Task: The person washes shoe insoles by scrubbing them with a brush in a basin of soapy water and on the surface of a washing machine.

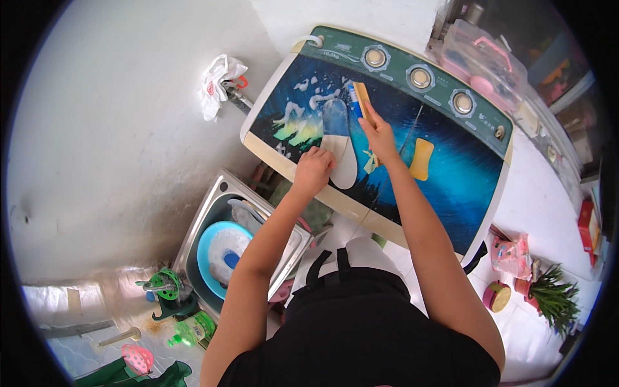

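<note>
My right hand (379, 135) grips a scrubbing brush (362, 99) with a wooden back and blue and white bristles. Just left of the brush a slipper (345, 167) with a pale sole and light strap lies on the patterned top of a washing machine (464, 179); its far end looks bluish. Curled fingers of my left hand (316, 167) rest at the strap's left edge; whether they pinch it is hidden. White suds (292, 113) spread left of the slipper. A yellow sponge or soap bar (422, 158) lies right of my right wrist, and a small pale yellow piece (371, 162) lies below that hand.
Below left stands a metal sink (186, 242) holding a blue basin (203, 256) with sudsy water. A green bottle (196, 329) is beside it. Dials (420, 78) line the machine's far panel. A clear box (483, 58) stands behind right; a potted plant (553, 295) is at lower right.
</note>
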Tool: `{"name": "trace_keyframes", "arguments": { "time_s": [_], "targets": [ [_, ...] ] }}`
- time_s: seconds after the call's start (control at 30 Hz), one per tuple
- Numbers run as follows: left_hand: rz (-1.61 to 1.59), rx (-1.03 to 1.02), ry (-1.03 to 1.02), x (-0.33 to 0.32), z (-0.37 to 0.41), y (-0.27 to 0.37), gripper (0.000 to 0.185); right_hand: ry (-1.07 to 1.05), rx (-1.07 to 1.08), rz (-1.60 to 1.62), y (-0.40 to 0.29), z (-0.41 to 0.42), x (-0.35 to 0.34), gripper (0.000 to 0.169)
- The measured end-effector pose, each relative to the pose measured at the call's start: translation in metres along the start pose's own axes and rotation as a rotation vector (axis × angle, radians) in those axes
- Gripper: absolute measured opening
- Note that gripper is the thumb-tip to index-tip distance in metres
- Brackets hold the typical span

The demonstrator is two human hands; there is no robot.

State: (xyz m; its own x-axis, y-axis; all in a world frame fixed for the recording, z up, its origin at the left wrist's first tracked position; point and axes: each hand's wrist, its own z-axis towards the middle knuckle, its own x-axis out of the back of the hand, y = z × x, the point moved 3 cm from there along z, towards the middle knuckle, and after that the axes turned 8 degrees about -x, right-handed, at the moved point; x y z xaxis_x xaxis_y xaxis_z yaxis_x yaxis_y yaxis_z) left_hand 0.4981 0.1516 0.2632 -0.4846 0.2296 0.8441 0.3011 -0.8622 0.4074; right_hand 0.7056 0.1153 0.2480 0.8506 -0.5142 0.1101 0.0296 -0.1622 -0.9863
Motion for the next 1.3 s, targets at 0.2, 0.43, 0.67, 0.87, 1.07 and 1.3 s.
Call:
{"name": "trace_keyframes", "arguments": {
  "time_s": [0.2,0.43,0.67,0.87,1.07,1.3],
  "targets": [
    [-0.033,0.028,0.07,-0.004,0.0,0.006,0.025,-0.043,-0.03,-0.224,-0.002,0.001,-0.002,0.051],
    [0.005,0.012,-0.016,0.001,-0.02,0.009,0.028,-0.11,0.338,-0.978,-0.01,0.007,-0.024,0.042],
    [-0.056,0.087,0.022,0.021,-0.06,0.003,0.024,-0.045,0.304,-0.995,-0.008,0.0,-0.032,0.041],
    [-0.025,0.228,0.017,0.024,-0.086,-0.007,0.021,-0.031,0.325,-0.958,-0.003,0.004,-0.033,0.041],
    [0.072,0.2,0.468,0.035,-0.019,0.035,0.043,-0.014,0.318,-0.944,-0.002,0.001,-0.031,0.042],
    [0.33,0.382,0.219,-0.056,0.006,0.001,0.064,-0.241,0.281,-0.96,-0.006,-0.054,-0.019,0.044]
  ]
}}
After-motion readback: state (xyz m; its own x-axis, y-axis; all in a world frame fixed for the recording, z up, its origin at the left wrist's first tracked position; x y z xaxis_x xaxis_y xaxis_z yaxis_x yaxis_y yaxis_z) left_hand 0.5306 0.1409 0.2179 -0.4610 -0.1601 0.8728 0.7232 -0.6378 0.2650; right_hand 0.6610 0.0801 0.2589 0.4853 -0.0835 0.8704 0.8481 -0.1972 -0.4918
